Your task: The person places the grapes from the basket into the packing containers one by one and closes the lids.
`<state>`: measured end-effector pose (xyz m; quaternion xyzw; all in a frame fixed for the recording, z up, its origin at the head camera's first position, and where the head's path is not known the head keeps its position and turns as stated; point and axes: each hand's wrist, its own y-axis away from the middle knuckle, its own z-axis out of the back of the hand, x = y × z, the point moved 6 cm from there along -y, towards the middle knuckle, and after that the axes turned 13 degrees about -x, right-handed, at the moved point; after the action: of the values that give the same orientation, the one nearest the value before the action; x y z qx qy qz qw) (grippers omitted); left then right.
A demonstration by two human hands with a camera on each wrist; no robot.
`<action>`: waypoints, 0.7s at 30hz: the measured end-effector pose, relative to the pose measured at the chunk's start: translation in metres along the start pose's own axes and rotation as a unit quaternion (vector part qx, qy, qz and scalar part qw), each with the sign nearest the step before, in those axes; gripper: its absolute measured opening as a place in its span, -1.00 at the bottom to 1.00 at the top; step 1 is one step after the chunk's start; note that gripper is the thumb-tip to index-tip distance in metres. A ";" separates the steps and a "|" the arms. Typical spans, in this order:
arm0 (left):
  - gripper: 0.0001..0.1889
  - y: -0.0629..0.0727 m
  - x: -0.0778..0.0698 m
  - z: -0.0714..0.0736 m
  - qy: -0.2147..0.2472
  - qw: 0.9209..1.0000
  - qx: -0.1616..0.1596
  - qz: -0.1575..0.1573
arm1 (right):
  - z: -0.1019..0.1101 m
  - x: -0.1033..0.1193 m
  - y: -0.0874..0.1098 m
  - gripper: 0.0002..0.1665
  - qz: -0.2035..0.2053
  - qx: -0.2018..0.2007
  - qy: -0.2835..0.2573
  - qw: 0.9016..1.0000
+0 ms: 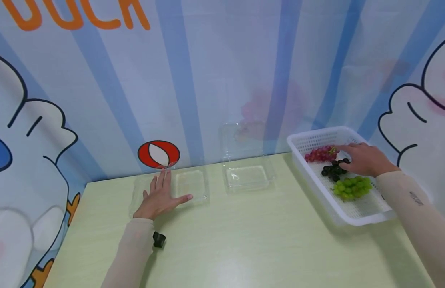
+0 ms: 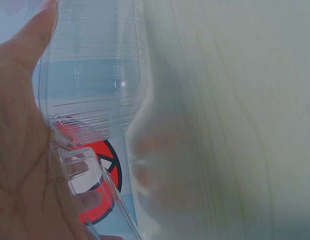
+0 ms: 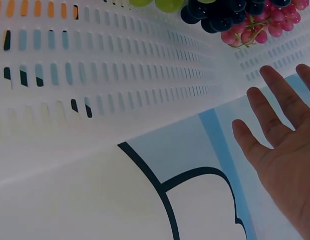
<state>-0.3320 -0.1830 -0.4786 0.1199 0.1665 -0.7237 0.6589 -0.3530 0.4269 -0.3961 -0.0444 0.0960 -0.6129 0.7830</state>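
Note:
My left hand (image 1: 160, 198) lies over an open clear plastic clamshell box (image 1: 191, 184), fingers spread and thumb pointing right. In the left wrist view, the palm (image 2: 17, 150) is close beside the box's clear walls (image 2: 94, 85). My right hand (image 1: 364, 159) reaches over a white slotted basket (image 1: 370, 219), with its index finger by the red grapes (image 1: 319, 154) and its thumb by the black grapes (image 1: 332, 171). Green grapes (image 1: 352, 188) lie nearer me in the basket. The right wrist view shows the right fingers (image 3: 277, 107) extended and apart.
A second open clear box (image 1: 247, 178) stands between the first box and the basket, its raised lid (image 1: 240, 140) against the printed backdrop (image 1: 222, 80). The pale table (image 1: 237, 240) ends at that backdrop. A small black block (image 1: 159, 239) shows beside the left sleeve.

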 end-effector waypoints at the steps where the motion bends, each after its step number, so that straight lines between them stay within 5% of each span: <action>1: 0.40 0.000 0.000 0.000 0.000 1.000 0.001 0.001 | -0.001 -0.001 0.000 -0.21 0.000 0.002 0.001 1.000; 21: 0.39 0.000 0.002 -0.002 0.006 1.000 0.003 0.004 | -0.019 -0.008 -0.001 -0.18 0.003 0.039 -0.014 0.999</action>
<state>-0.3322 -0.1841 -0.4813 0.1270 0.1680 -0.7207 0.6605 -0.3595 0.4349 -0.4136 -0.0220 0.0617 -0.6131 0.7873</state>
